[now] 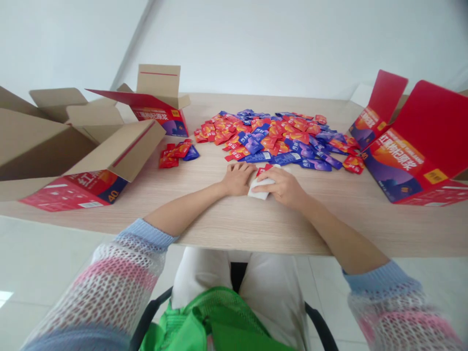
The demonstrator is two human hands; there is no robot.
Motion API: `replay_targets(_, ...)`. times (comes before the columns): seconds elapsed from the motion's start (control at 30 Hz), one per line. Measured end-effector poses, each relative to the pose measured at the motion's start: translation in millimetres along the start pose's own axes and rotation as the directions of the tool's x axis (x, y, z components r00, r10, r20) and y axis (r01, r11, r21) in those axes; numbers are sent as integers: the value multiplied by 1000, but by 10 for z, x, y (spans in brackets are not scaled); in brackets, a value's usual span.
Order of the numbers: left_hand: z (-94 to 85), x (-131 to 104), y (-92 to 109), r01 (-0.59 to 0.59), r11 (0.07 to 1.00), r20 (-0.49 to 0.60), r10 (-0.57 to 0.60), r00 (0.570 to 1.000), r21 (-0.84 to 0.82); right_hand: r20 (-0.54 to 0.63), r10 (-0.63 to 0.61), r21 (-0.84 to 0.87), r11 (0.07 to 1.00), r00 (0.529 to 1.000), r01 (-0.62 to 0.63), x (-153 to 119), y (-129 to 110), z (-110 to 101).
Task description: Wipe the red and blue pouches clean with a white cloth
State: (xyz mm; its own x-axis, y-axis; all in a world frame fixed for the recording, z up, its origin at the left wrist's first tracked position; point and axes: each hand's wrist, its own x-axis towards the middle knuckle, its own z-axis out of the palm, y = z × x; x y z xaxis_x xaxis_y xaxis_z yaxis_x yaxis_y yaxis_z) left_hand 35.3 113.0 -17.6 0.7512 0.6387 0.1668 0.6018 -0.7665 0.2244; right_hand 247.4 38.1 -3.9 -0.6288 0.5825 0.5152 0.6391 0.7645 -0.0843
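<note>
White wall [256, 48] above, pale wood-grain table [234, 222] below; mid-frame, the right hand [283, 185] holds white cloth [260, 192] half-hiding a red sachet [261, 171]; left hand [237, 179] palm-down, hold unclear.

Front left carton [91, 187]: red and dark blue, brown inside, flaps open, toward the left edge of the surface [219, 229]
Rear left carton [161, 114]: open, near the far left corner
Front right carton [405, 161]: red flap raised, by the right edge
Rear right carton [369, 122]: open, near the far right corner
Wall [274, 48]: white, beyond the far edge
Floor [54, 273]: pale tiles, below the near edge
</note>
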Motion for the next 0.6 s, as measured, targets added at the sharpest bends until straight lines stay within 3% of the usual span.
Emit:
replay_targets(0.13, 9, 6, -16, -7, 1000, 42, 6, 999, 26, 59, 16, 1, 1000, 998, -16, 26, -46, 67)
replay_targets(0.33, -24, 16, 38, 33, 999, 72, -31, 997, -16, 111, 269, -134, 958, 957, -254, -92, 269, -19)
replay_targets(0.5, -30, 3, 63, 35, 999, 26, -34, 999, -39, 72, 418, -270, 882, 905, -386, -170, 494, -14)
replay_targets(0.6, -58, 9, 71, 76, 995, -17, -77, 997, -63, -9, 480, -230, 853, 877, -469, -195, 566, -1)
